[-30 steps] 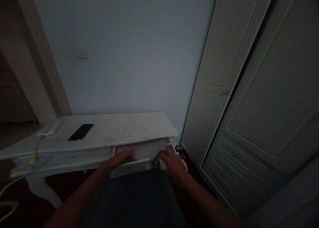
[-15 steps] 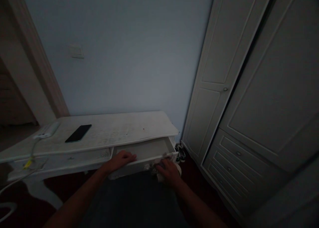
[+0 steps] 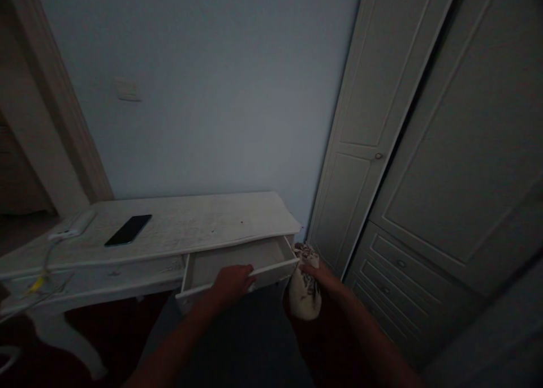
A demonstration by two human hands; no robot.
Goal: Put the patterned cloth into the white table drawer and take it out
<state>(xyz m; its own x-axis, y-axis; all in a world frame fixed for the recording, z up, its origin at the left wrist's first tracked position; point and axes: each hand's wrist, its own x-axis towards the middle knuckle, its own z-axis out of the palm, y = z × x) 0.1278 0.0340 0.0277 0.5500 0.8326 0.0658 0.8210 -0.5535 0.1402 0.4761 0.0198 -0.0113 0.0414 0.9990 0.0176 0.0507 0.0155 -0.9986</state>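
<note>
Clasping the front edge of a shallow white wooden drawer (image 3: pixel 237 261) with the left hand (image 3: pixel 233 280), fingers partly curled over it. Gripping a bunched off-white cloth with a dark brown pattern (image 3: pixel 305 300) in the partly closed right hand (image 3: pixel 319 274), just beside the drawer's right front corner, the lower part hanging below the fingers. Standing partly open, under the right half of a worn white wooden desk (image 3: pixel 203 215). On the desktop, towards the left, lying flat: a black-screened smartphone (image 3: pixel 128 230), and near the left end, a white power strip (image 3: pixel 78 224) with a pale cable (image 3: pixel 46 261) running down past a small yellow piece (image 3: pixel 37 284). Behind, rising to a pale blue wall (image 3: pixel 233 94) with a white switch plate (image 3: pixel 127 90). To the right, reaching past the top of view: a grey-white panelled wardrobe (image 3: pixel 348 195) with round knobs. Below, showing dark red: the floor (image 3: pixel 123 320).
</note>
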